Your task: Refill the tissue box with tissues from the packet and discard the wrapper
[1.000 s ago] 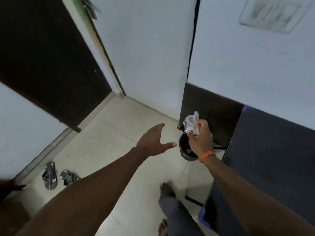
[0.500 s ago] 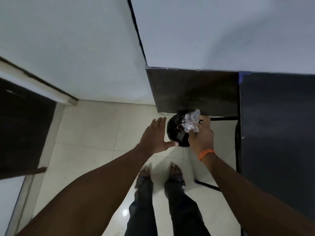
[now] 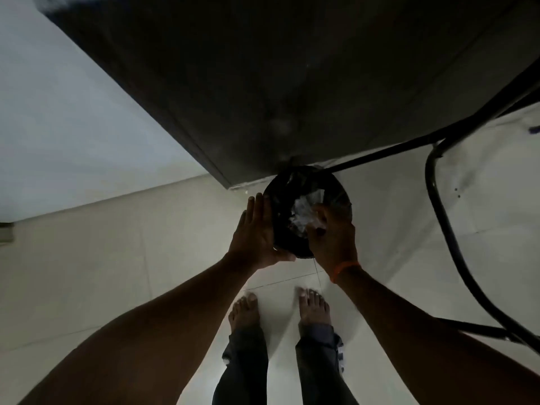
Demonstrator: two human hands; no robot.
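1. Far left of the frame: a pale wall (image 3: pixel 73 112) runs down to a cream tiled floor (image 3: pixel 102 273), dim in low light.
2. Left of centre: the person's left hand (image 3: pixel 255 232) reaches forward from the lower left, palm flat against the left side of a round black bin (image 3: pixel 339 185), fingers (image 3: pixel 257 206) extended and held close together, thumb curled under the bin's near rim.
3. Centre: the bin stands on the floor at the foot of a dark cabinet (image 3: pixel 292 83) that fills the upper middle of the frame; it is lined with a black bag.
4. Centre, over the bin's mouth: the crumpled clear plastic wrapper (image 3: pixel 302 213) sits inside the opening, pinched at its right edge by the fingers (image 3: pixel 320 213) of the right hand (image 3: pixel 333 238).
5. Just right of centre: an orange band (image 3: pixel 344 270) circles the right wrist.
6. Lower centre: two bare feet (image 3: pixel 245 311) stand on the tiles just short of the bin, with dark trouser legs (image 3: pixel 245 361) below them.
7. Right of the frame: a black metal tube frame (image 3: pixel 444 223) curves from the upper right down toward the lower right, with a straight bar running back to the bin's far rim.
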